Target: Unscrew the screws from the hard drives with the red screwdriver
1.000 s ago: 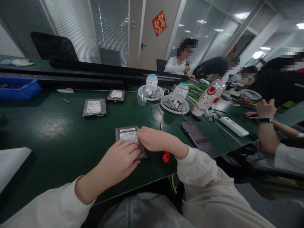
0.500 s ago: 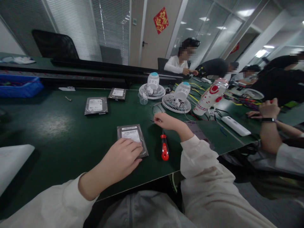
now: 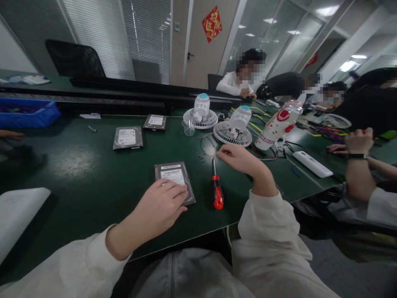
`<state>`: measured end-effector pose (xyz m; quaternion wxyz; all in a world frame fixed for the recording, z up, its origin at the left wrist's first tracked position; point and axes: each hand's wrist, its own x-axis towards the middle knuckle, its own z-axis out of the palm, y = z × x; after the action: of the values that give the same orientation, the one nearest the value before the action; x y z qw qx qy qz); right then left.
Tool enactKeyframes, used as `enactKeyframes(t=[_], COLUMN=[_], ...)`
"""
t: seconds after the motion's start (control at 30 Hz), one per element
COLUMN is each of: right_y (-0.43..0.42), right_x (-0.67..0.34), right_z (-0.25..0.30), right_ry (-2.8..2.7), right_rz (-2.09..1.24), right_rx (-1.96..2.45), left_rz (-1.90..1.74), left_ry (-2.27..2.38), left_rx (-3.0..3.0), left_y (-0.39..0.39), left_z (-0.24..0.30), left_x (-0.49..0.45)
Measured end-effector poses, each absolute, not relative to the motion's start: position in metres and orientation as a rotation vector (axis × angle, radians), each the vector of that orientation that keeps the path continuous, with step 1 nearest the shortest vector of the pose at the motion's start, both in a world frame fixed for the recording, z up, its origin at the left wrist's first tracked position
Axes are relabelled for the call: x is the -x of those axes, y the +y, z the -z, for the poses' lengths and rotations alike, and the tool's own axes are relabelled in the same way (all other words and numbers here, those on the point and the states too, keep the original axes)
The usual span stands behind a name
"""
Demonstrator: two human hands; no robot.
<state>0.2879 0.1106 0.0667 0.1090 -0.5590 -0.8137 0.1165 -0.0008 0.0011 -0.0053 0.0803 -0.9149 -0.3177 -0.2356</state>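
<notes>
My left hand (image 3: pixel 163 205) lies over the near part of a hard drive (image 3: pixel 173 171), fingers across its label and thumb by the near edge, holding it on the table. To the right, my right hand (image 3: pixel 237 157) is above the table with fingers drawn together; whether anything small is between them is hidden. Just left of it lies a red and black screwdriver (image 3: pixel 217 192), its shaft pointing away from me. Several tiny dark screws (image 3: pixel 201 158) are scattered beyond the drive.
Farther back lie two more hard drives (image 3: pixel 127 138) (image 3: pixel 155 122), a clear plastic cup (image 3: pixel 188 127) and two white fans (image 3: pixel 201 118) (image 3: pixel 233 134). A red-patterned bottle (image 3: pixel 277 126) and a white power bank-like block (image 3: pixel 312 164) are right. Another person's hand (image 3: pixel 10 134) shows near a blue bin (image 3: pixel 29 116).
My right hand has moved right, away from the tiny screws, uncovering the screwdriver's shaft. My left hand stays on the hard drive. Another person's hand has appeared at the left edge.
</notes>
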Motion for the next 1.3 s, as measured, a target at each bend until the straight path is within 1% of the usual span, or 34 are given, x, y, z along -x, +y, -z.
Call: enactKeyframes(t=[0.07,0.13,0.23,0.33,0.43,0.73,0.83,1.0,1.07,1.17,1.3], right_y=[0.079,0.046,0.001,-0.024,-0.031,-0.022,-0.019,-0.006,0.000,0.009,0.021], right_x=[-0.284,-0.272,-0.244,-0.224,-0.222,-0.242,-0.256,-0.289,-0.298,-0.300,-0.288], right_z=[-0.072,-0.070,-0.055,-0.037,-0.024,-0.016,-0.017,-0.023,-0.031,-0.046,-0.069], right_ry=[-2.414,-2.505,-2.563,-2.507,-2.425,-2.187,-2.052,-1.780,-1.720,-1.655,-1.636], right_rz=[-0.351,-0.301,-0.071,0.028,-0.017,-0.211,-0.177,0.121,0.183,0.201,0.122], right_rx=[1.690,1.840,2.037,2.207,2.305,2.259,2.189,1.816,1.677,1.545,1.261], left_rz=[0.720,0.716,0.696,0.696,0.698,0.704,0.712,0.729,0.743,0.761,0.740], left_ry=[-0.939,-0.936,-0.936,-0.932,-0.954,-1.082,-1.112,-1.213,-1.250,-1.260,-1.289], left_rx=[2.715,2.694,2.674,2.662,2.647,2.619,2.612,2.593,2.579,2.559,2.554], left_y=[0.001,0.002,0.004,0.007,0.011,0.024,0.024,0.020,0.020,0.022,0.025], left_z=[0.007,0.008,0.010,0.012,0.014,0.028,0.029,0.025,0.022,0.021,0.022], left_x=[0.000,0.000,-0.001,-0.001,-0.001,-0.001,-0.001,0.000,0.000,-0.001,-0.004])
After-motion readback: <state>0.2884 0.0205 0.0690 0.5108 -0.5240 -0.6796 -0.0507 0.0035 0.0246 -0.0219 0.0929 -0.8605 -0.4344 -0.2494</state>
